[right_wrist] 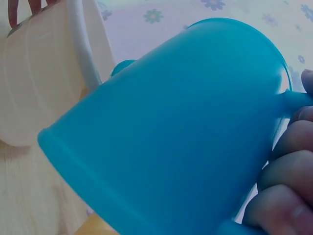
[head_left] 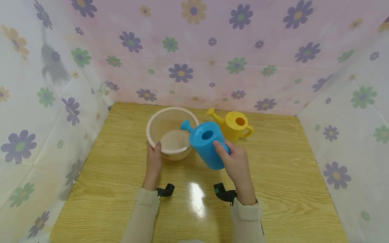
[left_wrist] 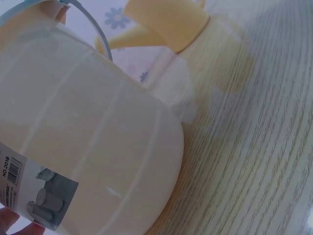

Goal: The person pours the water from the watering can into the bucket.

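A cream plastic bucket (head_left: 179, 155) stands on the wooden table. My left hand (head_left: 154, 163) grips its near left side, thumb at the rim and fingers against the outer wall. My right hand (head_left: 237, 162) holds a blue watering can (head_left: 209, 150) by its handle, fingers curled round it. The can is tilted, its spout (head_left: 186, 125) over the right part of the bucket's mouth. From the right wrist view, the can's side (right_wrist: 166, 127) fills the middle, with the bucket wall (right_wrist: 34, 83) behind it. A printed label (left_wrist: 39, 191) shows on the bucket in the left wrist view.
Just behind the blue can, a yellow watering can (head_left: 230, 130) stands on the table (head_left: 282, 175), its spout pointing left. Flower-patterned cloth (head_left: 194, 47) closes off the back and both sides. A black wrist mount (head_left: 165, 190) juts inward from the left sleeve.
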Motion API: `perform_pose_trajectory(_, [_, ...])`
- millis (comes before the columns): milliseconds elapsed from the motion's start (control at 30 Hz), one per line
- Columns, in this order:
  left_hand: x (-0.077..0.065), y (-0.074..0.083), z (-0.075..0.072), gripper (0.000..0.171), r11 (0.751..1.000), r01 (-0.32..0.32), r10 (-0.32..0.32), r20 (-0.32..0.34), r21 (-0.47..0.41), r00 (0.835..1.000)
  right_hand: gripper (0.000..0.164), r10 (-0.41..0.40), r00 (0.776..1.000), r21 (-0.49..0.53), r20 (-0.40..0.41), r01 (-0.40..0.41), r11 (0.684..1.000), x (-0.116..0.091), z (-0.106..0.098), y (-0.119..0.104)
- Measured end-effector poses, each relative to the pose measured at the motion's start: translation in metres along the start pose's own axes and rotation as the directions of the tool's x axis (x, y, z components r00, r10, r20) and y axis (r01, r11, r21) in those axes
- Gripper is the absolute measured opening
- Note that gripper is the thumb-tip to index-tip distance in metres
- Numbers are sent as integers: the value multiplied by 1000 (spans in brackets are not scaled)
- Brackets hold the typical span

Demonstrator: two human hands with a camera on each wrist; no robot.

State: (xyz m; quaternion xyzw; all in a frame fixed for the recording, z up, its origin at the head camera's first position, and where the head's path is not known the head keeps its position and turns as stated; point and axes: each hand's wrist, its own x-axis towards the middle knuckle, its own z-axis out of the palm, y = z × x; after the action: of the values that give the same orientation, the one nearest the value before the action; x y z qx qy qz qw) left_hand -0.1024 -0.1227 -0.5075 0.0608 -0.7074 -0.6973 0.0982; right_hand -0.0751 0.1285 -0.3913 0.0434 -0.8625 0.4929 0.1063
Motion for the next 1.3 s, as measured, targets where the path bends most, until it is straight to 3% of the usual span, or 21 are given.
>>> perform_pose_trajectory(300, [-7, 24, 3, 58, 1000, 25, -25, 6, 15, 1000, 44, 49, 998, -39, 30, -48, 998, 3, -4, -3])
perform_pose_trajectory(533, [-7, 21, 3, 59, 1000, 5, -5, 9, 8, 1000, 47, 9, 997, -90, 73, -3, 996, 11, -7, -8])
perform_pose_trajectory(867, [-6, 21, 3, 58, 1000, 15, -15, 11, 10, 1000, 48, 34, 995, -99, 92, -25, 995, 17, -10, -7])
perform_pose_trajectory(1100, [-5, 24, 3, 59, 1000, -20, 20, -1, 2, 1000, 49, 44, 992, -118, 120, -29, 993, 22, -11, -5])
perform_pose_trajectory(1300, [-5, 25, 6, 59, 1000, 25, -24, -44, 20, 999, 48, 27, 987, -133, 159, -6, 991, 27, -15, -3])
